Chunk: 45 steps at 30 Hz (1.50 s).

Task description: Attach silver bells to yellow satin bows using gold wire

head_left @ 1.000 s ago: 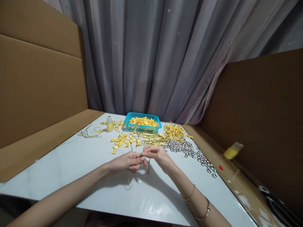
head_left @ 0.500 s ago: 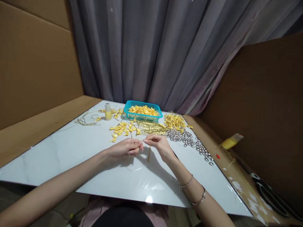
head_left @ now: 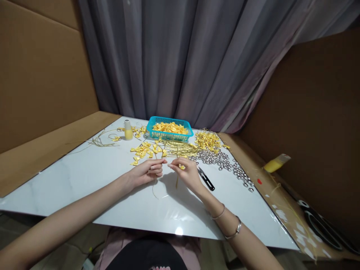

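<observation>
Over the middle of the white table (head_left: 84, 180), my left hand (head_left: 147, 171) and my right hand (head_left: 187, 173) meet fingertip to fingertip, both pinched. Between them runs a thin gold string (head_left: 157, 189) that hangs down and curls on the table. A small yellow piece (head_left: 182, 167) shows in my right hand's fingers, with a short gold stick (head_left: 177, 182) hanging below it. Black thread snips (head_left: 206, 179) lie just right of my right hand.
Behind the hands lie loose yellow bows (head_left: 143, 150), a bundle of gold sticks (head_left: 180, 149), a blue basket (head_left: 170, 129) of yellow pieces, another yellow pile (head_left: 207, 140) and several silver beads (head_left: 222, 160). A yellow thread spool (head_left: 128, 130) stands at the back left. Cardboard walls flank the table.
The view has tilted down, so the table sits higher in frame. My hands have stayed pinched together on the string. The snips have come into sight beside my right hand.
</observation>
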### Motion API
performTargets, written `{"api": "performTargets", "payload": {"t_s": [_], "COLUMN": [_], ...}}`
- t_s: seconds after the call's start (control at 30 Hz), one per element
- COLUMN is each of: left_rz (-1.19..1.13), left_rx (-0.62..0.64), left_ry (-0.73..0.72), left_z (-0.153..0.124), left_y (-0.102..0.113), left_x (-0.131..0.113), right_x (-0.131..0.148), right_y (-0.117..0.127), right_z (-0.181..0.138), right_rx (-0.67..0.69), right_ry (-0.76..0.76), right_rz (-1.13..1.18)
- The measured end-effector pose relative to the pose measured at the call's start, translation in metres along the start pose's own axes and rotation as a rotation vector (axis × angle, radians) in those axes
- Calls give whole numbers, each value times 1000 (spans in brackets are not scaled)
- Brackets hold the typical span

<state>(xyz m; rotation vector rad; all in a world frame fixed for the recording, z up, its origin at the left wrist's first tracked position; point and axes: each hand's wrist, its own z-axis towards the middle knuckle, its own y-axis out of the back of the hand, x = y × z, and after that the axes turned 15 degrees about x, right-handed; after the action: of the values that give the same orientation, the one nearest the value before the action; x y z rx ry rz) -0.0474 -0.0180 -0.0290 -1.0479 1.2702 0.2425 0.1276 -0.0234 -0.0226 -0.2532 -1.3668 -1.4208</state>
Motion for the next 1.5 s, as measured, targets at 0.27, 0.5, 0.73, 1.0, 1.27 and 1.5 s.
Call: {"api": "performTargets", "payload": {"t_s": [0.27,0.5,0.73,1.0,1.27,1.5], "left_rz": [147,624,690,627,628,657], "left_rx": [-61,-39,30,-23,-73,-93], "left_ry": [-24,-48,2,-16,-41,-29], "left_z": [2,-2,-7,-5,-5,-5], "left_y": [1,-5,-9,-4,-5,-7], "left_x": [8,6,0,-1,-3,-6], "right_x": [-2,-1,1,-1,3,-5], "right_y": [-8,-2,2,7,11,9], "right_z": [-4,-3,-2,3,3,4], "right_rx": [-3,-38,14,122,321,221], "right_ry": [108,129,97,-41,-150,-215], "right_rz": [-244,-317,-271,-33,248,236]}}
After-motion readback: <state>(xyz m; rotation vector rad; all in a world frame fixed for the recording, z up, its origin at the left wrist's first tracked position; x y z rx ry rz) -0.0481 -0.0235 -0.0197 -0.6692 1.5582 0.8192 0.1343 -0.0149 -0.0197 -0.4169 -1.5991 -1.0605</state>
